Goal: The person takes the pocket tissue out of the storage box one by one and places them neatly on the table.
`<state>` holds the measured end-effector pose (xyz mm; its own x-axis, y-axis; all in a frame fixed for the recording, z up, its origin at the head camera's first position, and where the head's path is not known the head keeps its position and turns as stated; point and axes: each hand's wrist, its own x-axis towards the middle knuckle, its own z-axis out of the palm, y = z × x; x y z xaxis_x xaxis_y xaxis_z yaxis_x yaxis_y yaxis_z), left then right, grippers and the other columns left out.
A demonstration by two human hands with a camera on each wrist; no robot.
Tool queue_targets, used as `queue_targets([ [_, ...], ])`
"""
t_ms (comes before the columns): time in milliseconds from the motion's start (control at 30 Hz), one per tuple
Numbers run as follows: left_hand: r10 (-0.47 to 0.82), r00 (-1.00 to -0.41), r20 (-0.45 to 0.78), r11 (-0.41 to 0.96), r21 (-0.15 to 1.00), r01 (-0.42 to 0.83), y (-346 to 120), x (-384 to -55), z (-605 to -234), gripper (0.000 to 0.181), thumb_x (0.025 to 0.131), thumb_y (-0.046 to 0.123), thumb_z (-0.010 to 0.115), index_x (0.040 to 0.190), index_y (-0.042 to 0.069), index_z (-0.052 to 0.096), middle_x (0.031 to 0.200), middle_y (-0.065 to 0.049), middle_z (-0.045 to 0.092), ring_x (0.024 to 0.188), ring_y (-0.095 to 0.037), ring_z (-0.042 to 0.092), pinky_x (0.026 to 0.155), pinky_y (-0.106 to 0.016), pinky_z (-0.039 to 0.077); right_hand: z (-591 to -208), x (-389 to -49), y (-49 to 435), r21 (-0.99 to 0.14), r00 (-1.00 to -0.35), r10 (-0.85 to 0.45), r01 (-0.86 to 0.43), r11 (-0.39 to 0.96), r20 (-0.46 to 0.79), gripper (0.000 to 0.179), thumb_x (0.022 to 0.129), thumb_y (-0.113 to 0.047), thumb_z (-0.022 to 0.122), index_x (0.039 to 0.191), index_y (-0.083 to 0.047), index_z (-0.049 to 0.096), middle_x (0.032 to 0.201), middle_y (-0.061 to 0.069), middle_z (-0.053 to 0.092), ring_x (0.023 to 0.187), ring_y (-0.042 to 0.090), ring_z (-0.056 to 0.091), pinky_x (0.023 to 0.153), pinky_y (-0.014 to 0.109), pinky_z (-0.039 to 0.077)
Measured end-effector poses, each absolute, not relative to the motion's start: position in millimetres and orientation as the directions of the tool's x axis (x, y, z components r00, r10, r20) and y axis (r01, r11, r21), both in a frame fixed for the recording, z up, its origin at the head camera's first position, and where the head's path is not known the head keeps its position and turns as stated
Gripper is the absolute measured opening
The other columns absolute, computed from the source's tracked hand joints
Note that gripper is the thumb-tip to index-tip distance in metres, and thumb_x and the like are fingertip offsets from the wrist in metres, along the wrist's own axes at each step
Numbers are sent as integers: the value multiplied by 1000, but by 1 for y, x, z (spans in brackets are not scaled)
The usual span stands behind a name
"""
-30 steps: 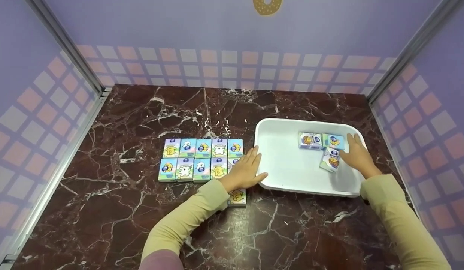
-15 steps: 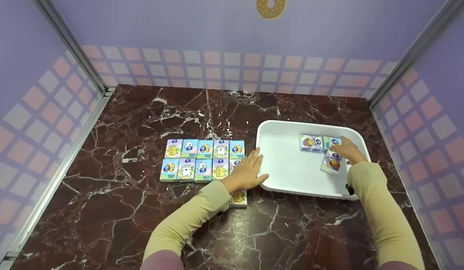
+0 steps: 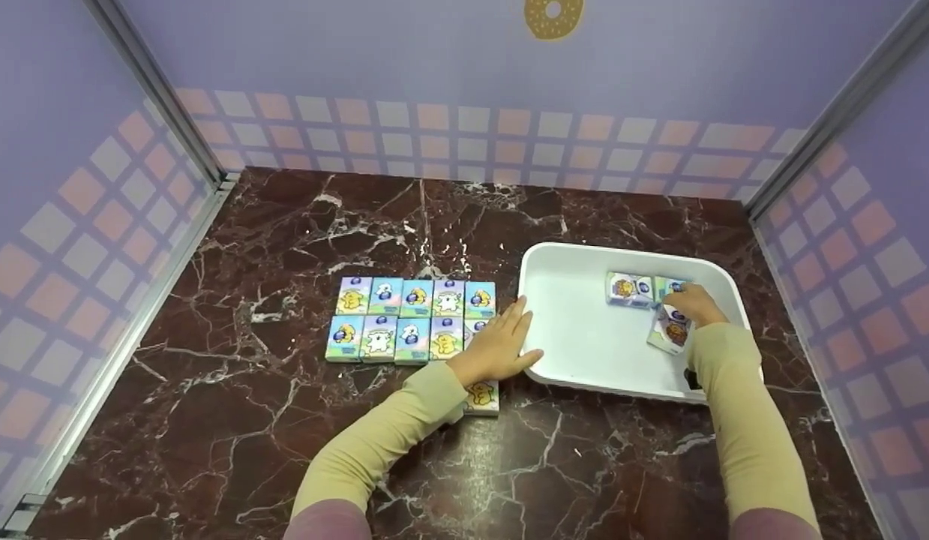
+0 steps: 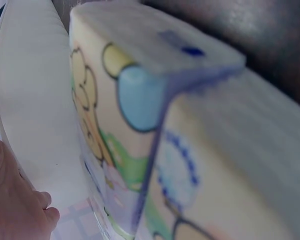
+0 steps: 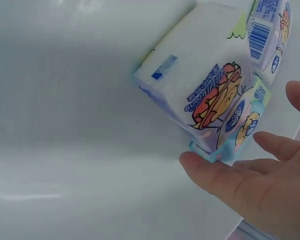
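My left hand lies with straight fingers on the left rim of a white tray. Beneath its wrist, pocket tissue packs fill the left wrist view, a patterned pack nearest. Inside the tray, my right hand reaches down to a blue-green tissue pack by the right wall. One fingertip is right at that pack's end, while the thumb stands apart from it. Two white-purple packs lie beside it: a slanted pack in front and another pack to its left in the head view.
Two rows of tissue packs lie side by side on the dark marbled table, left of the tray. A lone pack sits below their right end, partly under the left sleeve. Purple walls enclose the back and both sides.
My right hand has moved from the tray's right rim inward, to the blue-green pack. The left hand has stayed on the left rim. The head view has shifted slightly.
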<state>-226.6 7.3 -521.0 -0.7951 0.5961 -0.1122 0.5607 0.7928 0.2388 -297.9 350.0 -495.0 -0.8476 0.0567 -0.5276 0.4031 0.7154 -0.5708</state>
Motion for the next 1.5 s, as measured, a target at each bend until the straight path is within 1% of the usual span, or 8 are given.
queue_targets([
  [100,595,-795,-115,793,239,560,8,-227,-520,73,90,52,28,141,1,15,148,-16,-2,135,-31,12,110,-42,19,-497,-300,348,-576,-864,73,392,717,-498,64,86,-18,40,133,16,14,138,34,18,127,44,21,107,51,19],
  [367,593,-797,-113,794,248,555,8,-227,-520,72,90,51,28,141,2,15,148,-16,-1,135,-31,13,110,-42,20,-495,-302,334,-644,-872,36,387,660,-487,59,86,-17,39,133,14,22,138,31,22,127,42,23,106,50,22],
  [500,592,-799,-107,795,244,556,7,-227,-521,72,90,51,28,140,1,16,148,-16,-1,135,-31,14,110,-42,20,-491,-301,324,-641,-830,11,438,630,-557,58,88,-20,39,136,7,20,141,27,18,129,41,20,100,58,27],
  [600,591,-800,-107,795,243,555,7,-226,-521,72,90,51,28,140,1,16,148,-17,-1,135,-31,13,110,-41,20,-488,-300,316,-647,-788,-24,489,585,-616,60,89,-22,39,138,4,15,144,25,11,132,41,13,96,64,26],
  [833,591,-799,-109,794,248,554,7,-226,-520,72,90,50,29,140,1,16,148,-16,-1,135,-30,13,110,-41,19,-489,-299,295,-671,-761,-99,493,554,-641,61,91,-24,40,140,1,13,145,23,6,133,40,8,99,63,23],
  [1067,588,-801,-112,797,252,549,7,-225,-519,71,90,50,28,140,1,16,148,-16,-1,136,-29,12,110,-41,19,-491,-297,278,-690,-760,-171,441,573,-627,57,92,-23,38,138,2,17,144,24,9,133,38,11,99,58,28],
  [1367,591,-800,-105,793,256,553,7,-225,-518,71,90,50,30,140,2,17,149,-16,0,136,-29,12,110,-41,19,-485,-290,264,-727,-743,-233,452,516,-628,60,91,-21,41,140,0,12,144,25,6,133,39,10,98,52,35],
  [1500,590,-801,-99,792,261,552,6,-225,-519,71,90,50,30,140,2,17,148,-16,1,135,-30,13,110,-41,20,-478,-286,265,-707,-717,-261,435,557,-647,63,91,-25,42,141,-4,11,146,22,-5,133,41,5,94,54,38],
])
